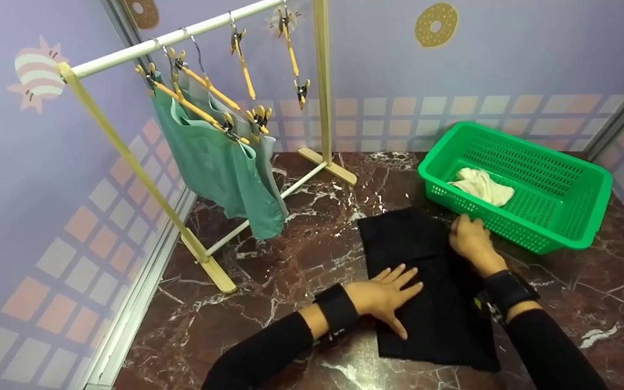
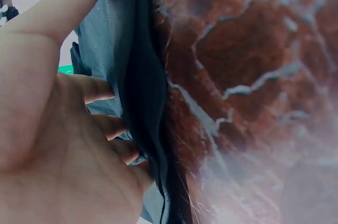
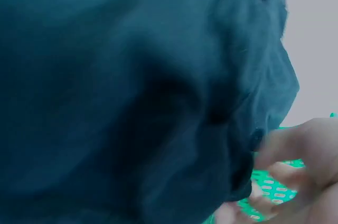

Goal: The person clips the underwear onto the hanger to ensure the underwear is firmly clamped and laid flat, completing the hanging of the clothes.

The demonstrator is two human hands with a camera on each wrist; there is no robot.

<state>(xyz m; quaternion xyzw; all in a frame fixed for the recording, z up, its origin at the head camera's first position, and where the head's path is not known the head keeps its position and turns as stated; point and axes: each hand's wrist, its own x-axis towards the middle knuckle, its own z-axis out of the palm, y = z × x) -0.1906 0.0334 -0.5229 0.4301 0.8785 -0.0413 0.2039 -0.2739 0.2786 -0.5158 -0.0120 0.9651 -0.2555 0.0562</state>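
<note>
A black cloth garment lies spread on the dark marbled surface, its folded layers showing along one edge in the left wrist view. My left hand rests on its left part with straight, spread fingers. At the garment's far right corner, close beside the green basket, my right hand pinches the cloth with curled fingers. The right wrist view shows the thumb and fingers of the right hand at the rumpled edge of the dark cloth, which fills most of that view.
A green perforated basket holds a crumpled cream cloth. On the left stands a rack with a white rail. Green shorts and a grey garment hang there from clip hangers, beside two bare hangers. Patterned walls enclose the back and left.
</note>
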